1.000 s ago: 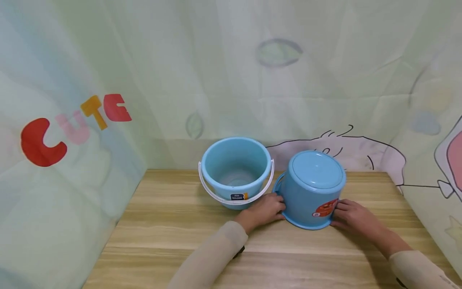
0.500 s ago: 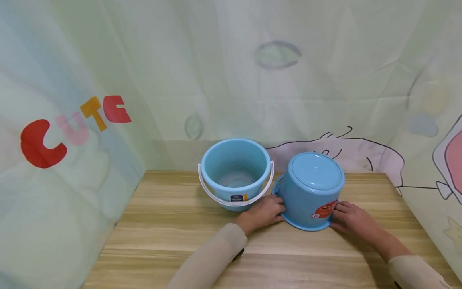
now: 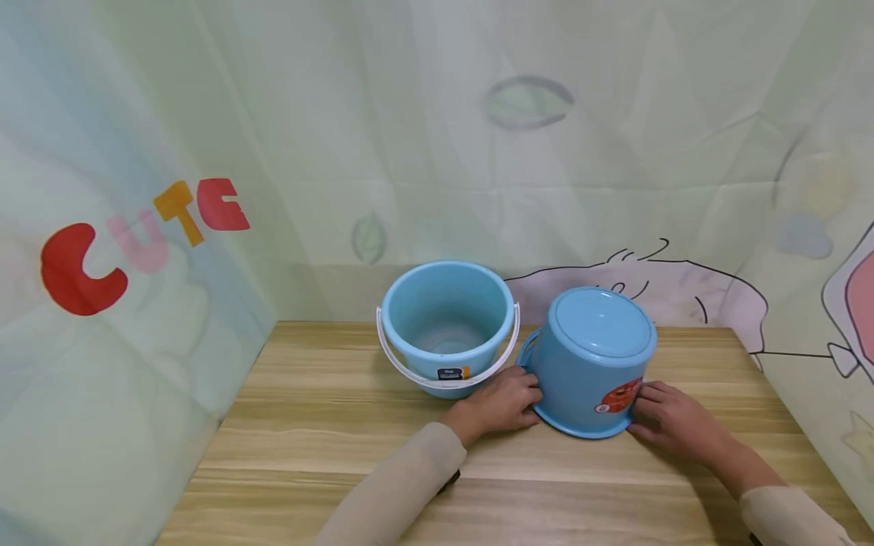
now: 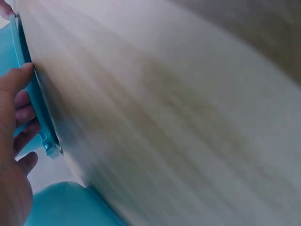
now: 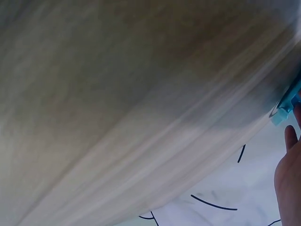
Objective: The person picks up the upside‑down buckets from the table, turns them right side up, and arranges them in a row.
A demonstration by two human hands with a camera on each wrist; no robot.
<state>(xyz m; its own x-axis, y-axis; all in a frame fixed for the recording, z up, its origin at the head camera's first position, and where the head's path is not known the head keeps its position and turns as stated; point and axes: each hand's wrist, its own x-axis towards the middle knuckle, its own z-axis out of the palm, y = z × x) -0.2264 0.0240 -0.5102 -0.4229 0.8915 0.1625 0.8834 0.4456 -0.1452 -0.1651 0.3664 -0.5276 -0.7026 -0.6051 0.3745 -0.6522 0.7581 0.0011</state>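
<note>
A blue bucket (image 3: 576, 383) with a red sticker stands upside down on the wooden table, rim at the bottom. My left hand (image 3: 501, 398) grips its rim from the left, fingers bent against the wall. On the other side, my right hand (image 3: 672, 421) holds the lower edge beside the sticker. In the left wrist view, a digit of my left hand (image 4: 14, 117) lies on the bucket's rim (image 4: 43, 115), near a small lug. The right wrist view catches only part of my right hand (image 5: 289, 179) and a corner of the blue rim (image 5: 290, 94).
A lighter blue bucket (image 3: 426, 365) stands upright to the left, its white handle (image 3: 399, 366) hanging at the front, close behind my left hand. A printed curtain (image 3: 437, 152) encloses the wooden table (image 3: 307, 440) at the back and sides.
The upside-down bucket has turned very slightly, its sticker shifting a little to the right. Both hands stay at its rim; the upright bucket keeps its place.
</note>
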